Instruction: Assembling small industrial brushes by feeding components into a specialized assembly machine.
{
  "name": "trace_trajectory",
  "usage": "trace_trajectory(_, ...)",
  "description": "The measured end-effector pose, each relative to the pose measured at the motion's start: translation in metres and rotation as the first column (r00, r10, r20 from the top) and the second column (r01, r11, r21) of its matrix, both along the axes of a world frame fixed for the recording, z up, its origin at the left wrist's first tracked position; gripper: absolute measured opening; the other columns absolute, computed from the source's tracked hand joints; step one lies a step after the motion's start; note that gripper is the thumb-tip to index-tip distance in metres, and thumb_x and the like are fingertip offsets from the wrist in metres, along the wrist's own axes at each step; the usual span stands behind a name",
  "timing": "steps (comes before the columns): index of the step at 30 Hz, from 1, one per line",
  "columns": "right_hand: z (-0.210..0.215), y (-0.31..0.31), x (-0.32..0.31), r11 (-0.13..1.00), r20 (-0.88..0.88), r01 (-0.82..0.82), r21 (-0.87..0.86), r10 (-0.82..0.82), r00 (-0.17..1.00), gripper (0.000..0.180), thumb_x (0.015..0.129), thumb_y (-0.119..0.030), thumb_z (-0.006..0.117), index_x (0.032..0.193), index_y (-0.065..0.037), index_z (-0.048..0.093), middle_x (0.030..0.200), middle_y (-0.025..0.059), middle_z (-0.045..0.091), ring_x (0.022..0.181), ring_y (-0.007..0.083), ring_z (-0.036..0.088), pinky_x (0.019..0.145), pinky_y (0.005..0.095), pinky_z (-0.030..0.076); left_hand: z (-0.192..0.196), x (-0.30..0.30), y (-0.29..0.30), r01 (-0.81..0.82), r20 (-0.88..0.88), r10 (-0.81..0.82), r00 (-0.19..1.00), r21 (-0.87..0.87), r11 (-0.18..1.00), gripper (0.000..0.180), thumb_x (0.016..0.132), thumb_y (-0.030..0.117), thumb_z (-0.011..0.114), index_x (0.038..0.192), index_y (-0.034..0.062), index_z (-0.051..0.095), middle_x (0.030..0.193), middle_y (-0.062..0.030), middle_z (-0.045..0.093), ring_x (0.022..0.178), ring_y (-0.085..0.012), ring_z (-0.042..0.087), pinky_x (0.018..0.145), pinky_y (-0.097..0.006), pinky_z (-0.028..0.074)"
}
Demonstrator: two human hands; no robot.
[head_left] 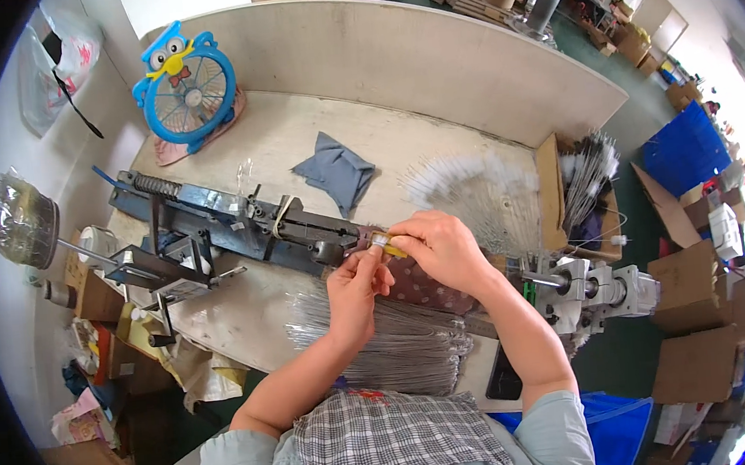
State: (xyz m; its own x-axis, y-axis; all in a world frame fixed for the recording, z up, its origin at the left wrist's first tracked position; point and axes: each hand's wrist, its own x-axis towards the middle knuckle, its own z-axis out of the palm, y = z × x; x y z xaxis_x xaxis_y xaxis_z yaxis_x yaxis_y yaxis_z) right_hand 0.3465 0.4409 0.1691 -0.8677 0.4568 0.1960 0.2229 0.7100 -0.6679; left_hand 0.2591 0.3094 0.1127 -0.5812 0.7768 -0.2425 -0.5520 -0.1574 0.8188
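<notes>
A pale wall (74,165) stands left; green floor (590,61) stretches right.

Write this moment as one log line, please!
Left hand: pinching yellow-and-white piece | Right hand: pinching same piece | Nearby: metal bench fixture, wire bundle | Farther: blue cartoon fan

I can read no lettering from here; red print (89,52) shows on the crumpled, translucent white plastic bag (51,82) at the far left, too blurred to make out.

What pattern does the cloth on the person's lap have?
The lap cloth has black-and-white checks; head view.
</notes>
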Motion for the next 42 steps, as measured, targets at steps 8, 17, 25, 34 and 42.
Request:
trace_trajectory(8,-0.002,-0.016,-0.003,0.995,0.004,0.079,0.055,-0.080,0.997,0.019,0.081,-0.021,0.061,0.089,-0.005,0.068,0.084,0.0100,0.064,0.087,0.0284,0.057,0.074,0.0373,0.046,0.006,-0.002,0.006,0.017,0.210,-0.016,0.978,0.001,1.000,0.040,0.098,0.040,0.036,0.101,0.0052,0.056,0.092,-0.0052,0.064,0.086,-0.0140,0.061,0.077,-0.030,0.045)
trace_trajectory(17,-0.011,-0.033,-0.001,0.891,-0.240,0.253,0.376,-0.170,0.956,0.030,0.069,-0.015,0.069,0.099,-0.010,0.065,0.093,0.0013,0.061,0.099,0.0234,0.053,0.076,0.0370,0.044,0.004,0.008,0.010,-0.136,0.285,0.093,0.954,0.132,0.982,0.015,0.094,0.021,0.049,0.095,0.0071,0.054,0.088,-0.0010,0.060,0.084,-0.0105,0.059,0.076,-0.027,0.047)
trace_trajectory(25,-0.023,-0.029,0.011,0.870,-0.320,0.230,0.437,-0.089,0.943,0.026,0.067,-0.015,0.070,0.093,-0.017,0.069,0.096,-0.0007,0.062,0.098,0.0222,0.054,0.074,0.0366,0.044,0.004,0.013,0.009,-0.160,0.232,0.127,0.964,0.127,0.979,0.009,0.089,0.009,0.055,0.096,0.0039,0.056,0.095,-0.0055,0.062,0.087,-0.0132,0.062,0.074,-0.027,0.050)
trace_trajectory(34,-0.014,-0.021,0.022,0.898,-0.276,0.189,0.398,-0.079,0.958,0.023,0.070,-0.015,0.071,0.093,-0.015,0.069,0.095,0.0029,0.061,0.099,0.0241,0.054,0.077,0.0375,0.045,0.015,0.016,0.012,-0.184,0.247,0.157,0.956,0.089,0.979,0.010,0.087,0.004,0.057,0.095,0.0005,0.058,0.094,-0.0065,0.062,0.083,-0.0141,0.062,0.075,-0.028,0.051)
trace_trajectory(42,-0.016,-0.027,0.010,0.904,-0.220,0.149,0.401,-0.063,0.973,0.029,0.068,-0.012,0.071,0.097,-0.013,0.068,0.099,0.0031,0.061,0.098,0.0243,0.054,0.078,0.0373,0.045,0.011,0.010,0.010,-0.155,0.329,0.114,0.937,0.101,0.983,0.010,0.088,0.010,0.055,0.095,0.0036,0.056,0.094,-0.0052,0.062,0.086,-0.0142,0.061,0.077,-0.028,0.049)
